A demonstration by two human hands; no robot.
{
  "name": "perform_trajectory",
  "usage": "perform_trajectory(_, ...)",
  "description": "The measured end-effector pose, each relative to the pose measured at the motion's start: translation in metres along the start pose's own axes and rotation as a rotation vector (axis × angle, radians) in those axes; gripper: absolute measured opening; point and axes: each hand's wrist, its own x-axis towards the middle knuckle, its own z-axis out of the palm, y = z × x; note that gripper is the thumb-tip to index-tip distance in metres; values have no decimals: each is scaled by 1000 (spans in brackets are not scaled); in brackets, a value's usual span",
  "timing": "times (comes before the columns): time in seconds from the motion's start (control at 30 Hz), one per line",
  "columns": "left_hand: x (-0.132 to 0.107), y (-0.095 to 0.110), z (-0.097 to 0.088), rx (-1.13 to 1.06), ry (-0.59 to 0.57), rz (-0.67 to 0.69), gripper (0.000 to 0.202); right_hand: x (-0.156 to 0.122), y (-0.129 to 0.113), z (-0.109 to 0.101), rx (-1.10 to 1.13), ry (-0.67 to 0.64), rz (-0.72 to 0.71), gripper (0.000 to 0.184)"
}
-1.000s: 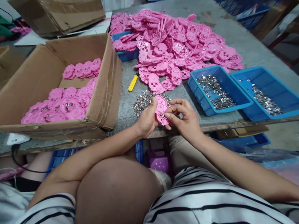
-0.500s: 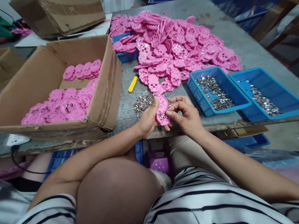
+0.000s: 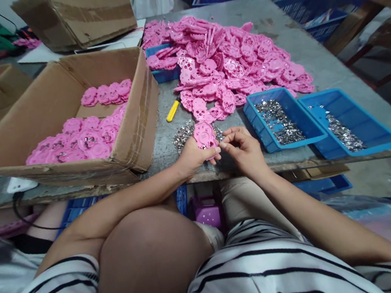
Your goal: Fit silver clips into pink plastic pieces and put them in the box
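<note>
My left hand (image 3: 196,155) is closed on a pink plastic piece (image 3: 204,135) with a scalloped edge, held just above the table's front edge, its thumb across the lower end. Close by on the right, my right hand (image 3: 243,146) has thumb and index finger pinched together near the piece's edge; whatever lies between those fingertips is too small to make out. Behind the hands lies a heap of small shiny metal parts (image 3: 182,136), partly covered by the left hand and the piece. A yellow-handled tool (image 3: 173,111) rests beyond the heap.
A large pile of pink pieces (image 3: 231,61) covers the table's middle. Two blue trays (image 3: 270,144) (image 3: 377,147) with small metal parts stand at right. On the left, an open cardboard box (image 3: 141,139) contains more pink pieces. Another blue tray (image 3: 165,75) sits beside the pile.
The pink piece has turned and shifted slightly left in my left hand, whose thumb has moved to its lower end. My right fingers have come off the piece's face to its side.
</note>
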Motion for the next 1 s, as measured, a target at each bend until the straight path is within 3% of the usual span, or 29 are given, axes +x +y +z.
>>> perform_trajectory(0.17, 1, 2, 0, 24, 71, 3, 26, -1, -1, 4, 34, -6, 6, 12)
perform_trajectory(0.3, 2, 3, 0, 14, 95, 19, 21, 1, -2, 1, 194, 29, 161, 17)
perform_trajectory(0.43, 2, 3, 1, 27, 105, 5, 18, 1, -8, 2, 252, -43, 274, 27)
perform_trajectory(0.63, 2, 1, -1, 30, 59, -12, 24, 3, -13, 4, 189, -100, 180, 37)
perform_trajectory(0.87, 1, 7, -5, -190, -128, -86, 46, 9, -11, -4, 154, -65, 92, 24)
perform_trajectory(1.0, 3, 6, -6, -226, -171, -180, 64, 11, -21, -7, 37, -142, -14, 19)
